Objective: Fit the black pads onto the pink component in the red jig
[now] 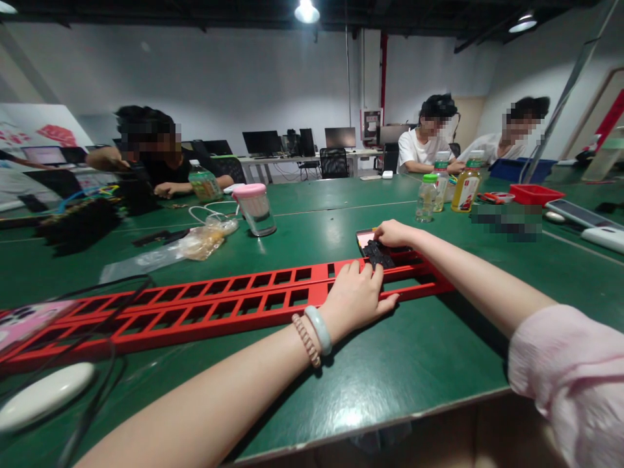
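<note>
Your left hand (351, 292) has no closed grip: it lies palm down, fingers a little spread and thumb stretched aside, on the long red ladder-like frame with two rows of rectangular openings (318, 292). Your right hand (391, 233) is at about 1 o'clock from the left one, its fingers bent downward over the shallow open box with pale inside (363, 239); I cannot tell how far these fingers are open, or if they pinch something. Small black irregular pieces (377, 253) lie at this box, just beside the fingertips of your left hand; whether these touch them, I cannot tell. The frame lies across the smooth green table (414, 351), from your left hand out toward 9 o'clock, and its shorter end goes toward 2 o'clock, under your right forearm. On its far left part rests a flat pink object with dark pattern (34, 322). Near 10 o'clock stands a clear glass cup with pink lid (256, 211), and to the left of it lies a crumpled transparent plastic bag (205, 240). Between 1 and 2 o'clock stands a bottle of yellow drink (467, 183). At 8 o'clock is a smooth white oval object (46, 396).
</note>
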Demonstrator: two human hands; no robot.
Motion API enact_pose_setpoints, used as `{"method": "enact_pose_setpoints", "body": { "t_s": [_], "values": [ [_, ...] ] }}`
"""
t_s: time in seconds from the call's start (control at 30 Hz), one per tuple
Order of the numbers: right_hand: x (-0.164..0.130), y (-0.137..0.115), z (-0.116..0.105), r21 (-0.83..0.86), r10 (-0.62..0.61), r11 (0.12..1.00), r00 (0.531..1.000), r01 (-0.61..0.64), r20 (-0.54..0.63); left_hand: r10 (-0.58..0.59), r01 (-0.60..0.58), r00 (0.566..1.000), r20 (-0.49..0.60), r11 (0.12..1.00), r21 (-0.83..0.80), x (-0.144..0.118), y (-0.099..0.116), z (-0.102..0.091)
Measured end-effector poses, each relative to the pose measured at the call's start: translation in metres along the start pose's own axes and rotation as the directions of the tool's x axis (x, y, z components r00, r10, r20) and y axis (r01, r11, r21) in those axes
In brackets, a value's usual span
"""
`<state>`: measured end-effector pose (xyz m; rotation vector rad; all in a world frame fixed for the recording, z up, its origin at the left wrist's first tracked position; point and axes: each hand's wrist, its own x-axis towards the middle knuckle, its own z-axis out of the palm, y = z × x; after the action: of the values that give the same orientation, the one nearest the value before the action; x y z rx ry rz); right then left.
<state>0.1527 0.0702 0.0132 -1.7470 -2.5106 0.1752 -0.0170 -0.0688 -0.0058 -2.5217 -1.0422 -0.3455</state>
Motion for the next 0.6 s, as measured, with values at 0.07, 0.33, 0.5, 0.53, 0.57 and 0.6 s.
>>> {"method": "enact_pose_setpoints", "body": {
  "t_s": [0.07,0.33,0.5,0.53,0.57,0.6],
  "values": [
    [-0.002,0.003,-0.003,0.004,0.001,1.0,1.0,-0.001,0.024,0.001,-0.001,1.0,0.001,1.0,0.004,0.0,0.0,0.0],
    [-0.02,-0.003,-0.015,-0.083,0.063,0.994,0.997,-0.066,-0.041,0.001,-0.001,1.0,-0.002,1.0,0.016,0.0,0.0,0.0],
    [-0.029,-0.006,-0.015,-0.061,-0.087,0.995,0.99,0.081,-0.108,-0.012,0.012,1.0,0.004,1.0,0.009,0.001,0.001,-0.002],
    [-0.03,-0.006,-0.015,-0.032,-0.099,0.995,0.992,0.097,-0.08,-0.012,0.012,1.0,0.005,1.0,0.008,0.001,0.001,-0.002],
    [-0.03,-0.006,-0.014,-0.005,-0.106,0.994,0.993,0.106,-0.053,-0.011,0.01,1.0,0.006,1.0,0.007,0.001,0.001,-0.002],
    [-0.03,-0.006,-0.013,0.015,-0.107,0.994,0.994,0.107,-0.035,-0.01,0.01,1.0,0.006,1.0,0.006,0.001,0.001,-0.002]
  ]
}}
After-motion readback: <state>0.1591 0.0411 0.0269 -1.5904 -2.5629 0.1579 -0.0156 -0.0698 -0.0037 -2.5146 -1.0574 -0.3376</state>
